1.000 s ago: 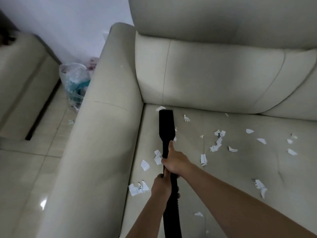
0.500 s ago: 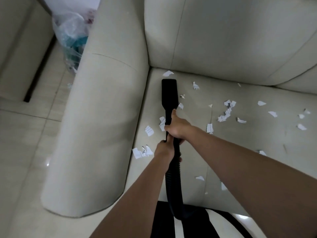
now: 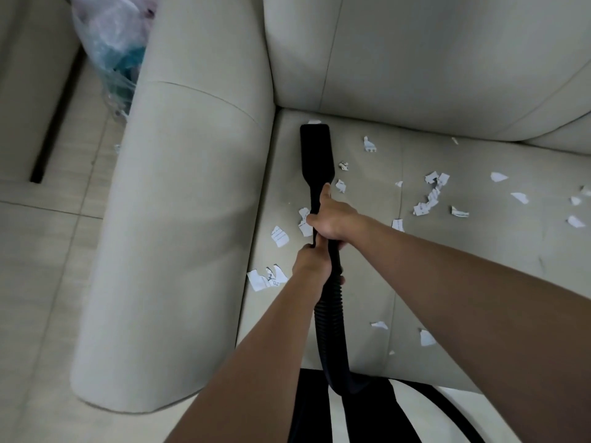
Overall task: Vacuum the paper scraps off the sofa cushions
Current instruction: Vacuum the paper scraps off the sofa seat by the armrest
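Head cam looks down two bare forearms to a black ribbed vacuum hose (image 3: pixel 329 318) that comes up over the front edge of the beige seat cushion (image 3: pixel 463 266). The left hand (image 3: pixel 311 262) sits nearer the person, fingers wrapped tight round the hose where the ribs end. The right hand (image 3: pixel 335 220) is just ahead of it and touching it, also clamped on the tube, with the thumb laid along the top.

Past the hands, the flat black nozzle (image 3: pixel 316 151) lies on the cushion and points into the back left corner, close beside the fat armrest (image 3: pixel 179 219). White paper scraps (image 3: pixel 431 196) are all over the seat, mostly right of the nozzle. A few sit between the tube and the armrest, and one small bit (image 3: pixel 315 121) lies right at the nozzle tip, against the back cushion (image 3: pixel 415 59). The right forearm hides part of the seat.

Beyond the armrest, a clear plastic bag (image 3: pixel 108 43) of stuff sits on the pale tiled floor (image 3: pixel 38 266).
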